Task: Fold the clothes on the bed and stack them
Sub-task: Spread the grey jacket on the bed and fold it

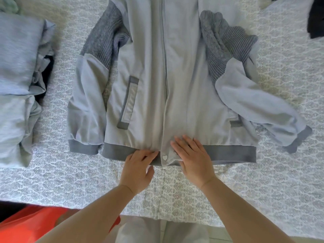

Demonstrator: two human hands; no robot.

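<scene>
A light grey zip jacket [149, 71] with darker knit sleeve panels lies face up and spread flat on the patterned bed cover [175, 190], both sleeves out to the sides. My left hand [138, 169] pinches the dark hem band just left of the zip. Flat on the hem at the right of the zip rests my right hand [192, 158], fingers spread. A small white heart-shaped snap [165, 157] shows between the hands.
Folded grey clothes [17, 85] are piled at the left of the bed. A black garment [315, 16] lies at the top right corner. An orange-red cloth [35, 223] sits below the bed's near edge at the bottom left.
</scene>
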